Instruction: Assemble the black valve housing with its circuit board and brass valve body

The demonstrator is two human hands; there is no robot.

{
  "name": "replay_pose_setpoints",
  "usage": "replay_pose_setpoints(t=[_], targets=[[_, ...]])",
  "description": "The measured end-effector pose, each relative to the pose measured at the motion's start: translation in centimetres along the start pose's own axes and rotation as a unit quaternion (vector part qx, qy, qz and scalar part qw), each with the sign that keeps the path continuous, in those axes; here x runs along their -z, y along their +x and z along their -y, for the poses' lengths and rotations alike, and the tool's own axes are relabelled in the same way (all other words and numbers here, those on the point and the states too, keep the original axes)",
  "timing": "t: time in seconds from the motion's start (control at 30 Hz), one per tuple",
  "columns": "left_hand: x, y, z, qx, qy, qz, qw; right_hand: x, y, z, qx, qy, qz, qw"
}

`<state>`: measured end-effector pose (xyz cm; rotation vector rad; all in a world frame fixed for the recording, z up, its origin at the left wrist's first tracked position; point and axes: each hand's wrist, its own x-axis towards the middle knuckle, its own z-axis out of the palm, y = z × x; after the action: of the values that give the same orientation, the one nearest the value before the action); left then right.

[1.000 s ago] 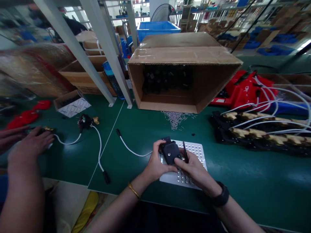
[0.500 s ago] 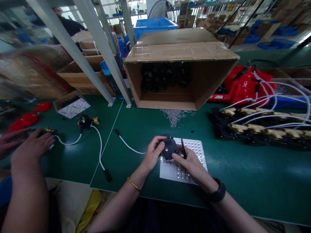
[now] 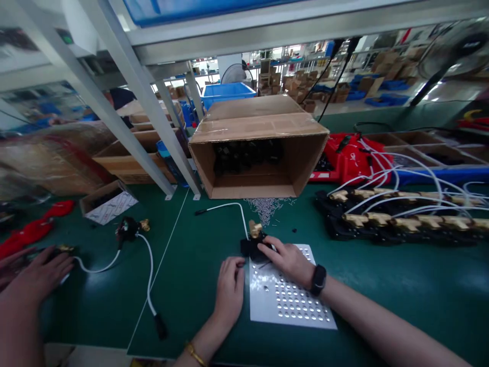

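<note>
We observe the black plastic housing (image 3: 250, 248) with its brass fitting (image 3: 255, 230) and thin white cable (image 3: 242, 214) at the upper left edge of the white rectangular sheet of round silver dots (image 3: 262, 308), on the green tabletop (image 3: 183, 295). We find the right hand (image 3: 288, 260) laid with its fingers on the housing, though we cannot tell whether it grips. We note the left hand (image 3: 229, 288) loosely open, fingers bent, beside the sheet's left edge.
</note>
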<state>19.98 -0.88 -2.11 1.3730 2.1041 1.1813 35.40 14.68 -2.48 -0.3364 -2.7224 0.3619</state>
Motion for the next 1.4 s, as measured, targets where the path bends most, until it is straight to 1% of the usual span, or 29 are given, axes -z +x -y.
replay_pose_setpoints(t=[0.07, 0.13, 0.2, 0.23, 0.27, 0.3, 0.33, 0.37, 0.4, 0.43, 0.5, 0.53, 0.63, 0.77, 0.9, 1.0, 1.1, 1.17, 1.3, 1.4], targets=[[0.2, 1.0, 0.9, -0.002, 0.042, -0.010, 0.999, 0.3, -1.0, 0.2, 0.020, -0.004, 0.014, 1.000], [0.6, 2.3, 1.6, -0.022, 0.067, 0.004, 0.998, 1.0, -2.2, 0.9, 0.022, 0.008, 0.036, 0.999], [0.6, 4.0, 1.8, -0.044, 0.083, 0.028, 0.995, 1.7, -3.2, 1.6, 0.010, 0.023, 0.060, 0.998], [0.5, 5.0, 1.9, -0.049, 0.091, 0.038, 0.994, 2.1, -3.4, 1.7, 0.000, 0.037, 0.063, 0.997], [0.2, 6.0, 1.9, -0.049, 0.098, 0.047, 0.993, 2.5, -3.4, 1.5, -0.022, 0.056, 0.049, 0.997], [-0.2, 7.1, 1.8, -0.043, 0.103, 0.054, 0.992, 2.8, -3.1, 1.2, -0.069, 0.072, 0.025, 0.995], [-0.8, 8.2, 1.7, -0.033, 0.108, 0.059, 0.992, 3.1, -2.6, 0.5, -0.135, 0.081, -0.002, 0.988], [-1.4, 9.4, 1.6, -0.022, 0.111, 0.062, 0.992, 3.3, -1.7, -0.4, -0.210, 0.082, -0.027, 0.974], [-2.0, 10.5, 1.4, -0.013, 0.114, 0.064, 0.991, 3.5, -0.6, -1.4, -0.292, 0.069, -0.043, 0.953], [-2.7, 11.6, 1.1, -0.005, 0.118, 0.065, 0.991, 3.5, 0.5, -2.6, -0.347, 0.051, -0.041, 0.936], [-3.9, 13.4, 0.5, 0.008, 0.131, 0.070, 0.989, 3.4, 2.9, -4.8, -0.396, 0.024, -0.015, 0.918], [-4.4, 14.1, 0.2, 0.013, 0.140, 0.073, 0.987, 3.1, 3.9, -5.6, -0.406, 0.015, 0.002, 0.914], [-5.4, 15.3, -0.8, 0.023, 0.162, 0.085, 0.983, 2.1, 5.7, -6.8, -0.424, -0.006, 0.059, 0.904], [-5.9, 15.4, -1.3, 0.035, 0.166, 0.112, 0.979, 1.2, 5.9, -6.7, -0.410, -0.020, 0.111, 0.905], [-6.0, 15.2, -1.4, 0.051, 0.133, 0.121, 0.982, 1.5, 6.2, -7.1, -0.412, -0.020, 0.118, 0.903], [-5.7, 15.3, -1.2, 0.061, 0.076, 0.102, 0.990, 1.6, 6.9, -7.6, -0.416, -0.014, 0.108, 0.903], [-4.5, 14.8, -0.3, 0.078, -0.005, 0.064, 0.995, 1.4, 7.5, -7.6, -0.398, 0.003, 0.098, 0.912], [-3.2, 13.7, 0.5, 0.099, -0.068, 0.040, 0.992, 1.3, 7.6, -7.5, -0.381, 0.022, 0.089, 0.920], [-0.8, 9.7, 1.7, 0.145, -0.185, 0.025, 0.972, 1.5, 7.3, -6.9, -0.361, 0.084, 0.058, 0.927], [-0.2, 7.2, 1.9, 0.168, -0.236, 0.025, 0.957, 2.0, 6.2, -5.7, -0.335, 0.167, 0.036, 0.927]])
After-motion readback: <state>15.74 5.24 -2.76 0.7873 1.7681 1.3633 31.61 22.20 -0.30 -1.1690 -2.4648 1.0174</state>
